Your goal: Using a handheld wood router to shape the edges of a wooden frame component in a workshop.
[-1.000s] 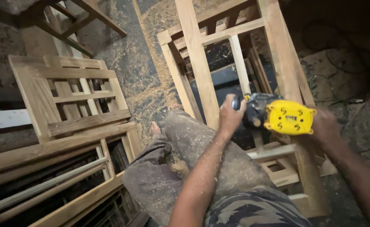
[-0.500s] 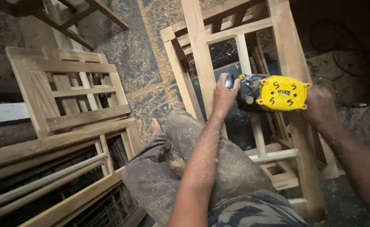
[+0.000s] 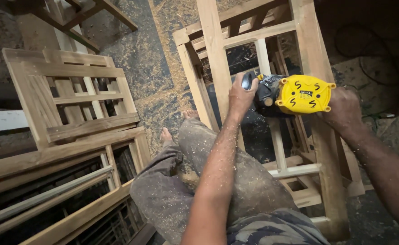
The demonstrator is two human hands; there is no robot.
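Note:
A yellow and black power tool [image 3: 294,94] is held over a pale wooden frame [image 3: 217,59] that stands on the floor in front of me. My left hand [image 3: 240,96] grips the tool's black front handle, beside the frame's upright bar. My right hand [image 3: 344,111] holds the tool's rear, to the right of its round yellow housing. My legs in dusty trousers [image 3: 235,181] stretch out below, bare feet near the frame's foot. The tool's working face is hidden under its body.
More wooden frames [image 3: 68,109] lean and lie stacked at the left. Sawdust covers the dark floor [image 3: 136,54]. A dark cable [image 3: 367,59] loops on the ground at the upper right. Extra slatted pieces [image 3: 299,190] sit inside the frame's lower right.
Both hands and the tool have moved up the frame, away from me. The camera view has shifted slightly downward.

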